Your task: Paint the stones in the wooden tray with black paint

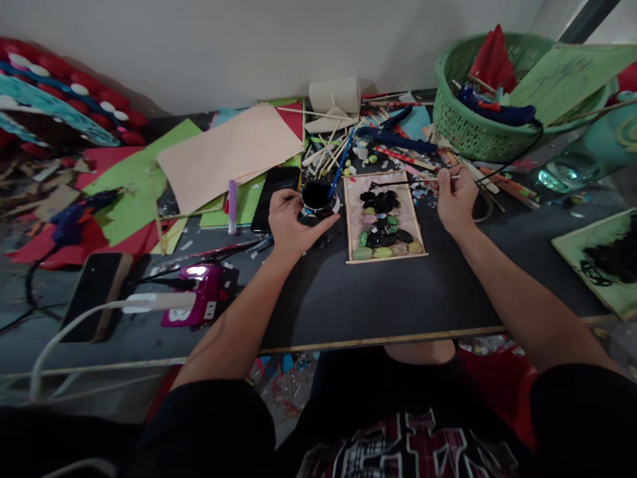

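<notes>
My left hand (pixel 291 222) is wrapped round a small pot of black paint (pixel 318 197) on the dark board (pixel 378 299); a blue-handled brush (pixel 343 164) stands in the pot. My right hand (pixel 455 198) pinches a thin paintbrush (pixel 415 180), whose black tip reaches left over the top of a wooden-framed panel (pixel 383 218). The panel holds several pebbles, some painted black, others green, pink and pale.
Coloured paper sheets (pixel 229 156), sticks and pens clutter the far side. A black phone (pixel 276 196) lies left of the pot. A green basket (pixel 490 99) stands at the back right. A pink power strip (pixel 199 302) with a white cable sits at the left.
</notes>
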`<action>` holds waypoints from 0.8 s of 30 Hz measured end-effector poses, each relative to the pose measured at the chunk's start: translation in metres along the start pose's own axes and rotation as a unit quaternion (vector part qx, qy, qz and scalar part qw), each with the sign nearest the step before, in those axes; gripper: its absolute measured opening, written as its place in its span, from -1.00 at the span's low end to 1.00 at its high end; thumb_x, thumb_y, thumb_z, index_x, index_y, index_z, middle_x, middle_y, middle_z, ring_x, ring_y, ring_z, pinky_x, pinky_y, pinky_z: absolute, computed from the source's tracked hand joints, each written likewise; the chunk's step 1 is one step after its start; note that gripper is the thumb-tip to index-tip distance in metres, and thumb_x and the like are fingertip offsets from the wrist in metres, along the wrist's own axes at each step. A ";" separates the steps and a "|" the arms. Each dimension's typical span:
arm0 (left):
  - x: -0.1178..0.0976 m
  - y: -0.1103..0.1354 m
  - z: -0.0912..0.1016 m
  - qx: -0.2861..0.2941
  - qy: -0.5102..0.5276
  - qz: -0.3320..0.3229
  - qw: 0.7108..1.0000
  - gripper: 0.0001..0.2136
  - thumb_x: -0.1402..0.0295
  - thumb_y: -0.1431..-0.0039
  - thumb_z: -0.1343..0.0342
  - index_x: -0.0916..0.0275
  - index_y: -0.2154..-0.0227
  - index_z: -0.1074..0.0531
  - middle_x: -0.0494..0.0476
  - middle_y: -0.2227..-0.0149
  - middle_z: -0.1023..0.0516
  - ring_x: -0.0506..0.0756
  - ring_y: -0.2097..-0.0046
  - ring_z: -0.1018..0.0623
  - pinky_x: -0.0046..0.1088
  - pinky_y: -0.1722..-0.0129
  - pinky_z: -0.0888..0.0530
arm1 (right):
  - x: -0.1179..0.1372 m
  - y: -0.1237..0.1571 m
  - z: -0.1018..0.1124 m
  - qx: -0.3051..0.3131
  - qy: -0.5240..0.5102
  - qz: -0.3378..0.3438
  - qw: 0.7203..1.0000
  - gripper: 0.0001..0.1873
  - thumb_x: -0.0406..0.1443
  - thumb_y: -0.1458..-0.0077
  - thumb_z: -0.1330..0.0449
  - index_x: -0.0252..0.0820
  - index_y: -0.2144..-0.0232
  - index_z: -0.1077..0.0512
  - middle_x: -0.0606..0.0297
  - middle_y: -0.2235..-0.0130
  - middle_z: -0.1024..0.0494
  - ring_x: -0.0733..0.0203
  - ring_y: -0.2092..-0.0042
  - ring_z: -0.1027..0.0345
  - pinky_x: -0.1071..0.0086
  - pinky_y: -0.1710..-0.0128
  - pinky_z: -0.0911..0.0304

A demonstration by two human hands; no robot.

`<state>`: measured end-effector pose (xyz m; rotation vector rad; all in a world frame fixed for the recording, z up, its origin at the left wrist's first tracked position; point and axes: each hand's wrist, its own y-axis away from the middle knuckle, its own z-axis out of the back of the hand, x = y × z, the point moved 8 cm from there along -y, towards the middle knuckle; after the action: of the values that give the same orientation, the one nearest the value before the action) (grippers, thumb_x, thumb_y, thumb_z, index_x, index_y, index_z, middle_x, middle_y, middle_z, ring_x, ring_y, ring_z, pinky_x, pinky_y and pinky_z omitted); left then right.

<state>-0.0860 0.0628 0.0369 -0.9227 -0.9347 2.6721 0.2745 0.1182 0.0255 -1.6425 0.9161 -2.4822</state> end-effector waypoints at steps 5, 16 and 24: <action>0.000 -0.001 -0.001 0.009 0.011 0.013 1.000 -0.50 -0.15 0.13 -0.34 0.16 0.50 -0.30 0.09 0.38 -0.31 0.24 0.07 -0.42 -0.15 0.02 -0.41 | -0.003 -0.001 0.002 -0.020 -0.017 -0.007 1.000 -0.42 0.30 -0.15 -0.02 -0.05 0.37 -0.33 0.41 0.55 -0.40 0.20 0.45 -0.42 0.15 0.31 -0.42; 0.002 0.000 -0.001 0.008 0.012 0.014 1.000 -0.50 -0.15 0.13 -0.36 0.16 0.48 -0.32 0.14 0.32 -0.35 0.27 0.05 -0.45 -0.11 0.00 -0.43 | 0.006 -0.004 -0.005 -0.018 -0.022 0.001 1.000 -0.41 0.32 -0.14 0.00 -0.04 0.42 -0.22 0.41 0.54 -0.41 0.27 0.54 -0.32 0.27 0.46 -0.27; 0.000 -0.001 0.001 -0.006 -0.001 0.007 1.000 -0.51 -0.14 0.14 -0.36 0.14 0.51 -0.31 0.14 0.33 -0.38 0.26 0.07 -0.46 -0.10 0.01 -0.45 | 0.003 -0.005 -0.009 0.009 -0.002 0.011 1.000 -0.40 0.33 -0.14 0.01 -0.02 0.43 -0.22 0.42 0.56 -0.37 0.23 0.52 -0.33 0.24 0.40 -0.31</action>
<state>-0.0860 0.0629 0.0379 -0.9324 -0.9490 2.6826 0.2668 0.1254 0.0281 -1.6219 0.9022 -2.4660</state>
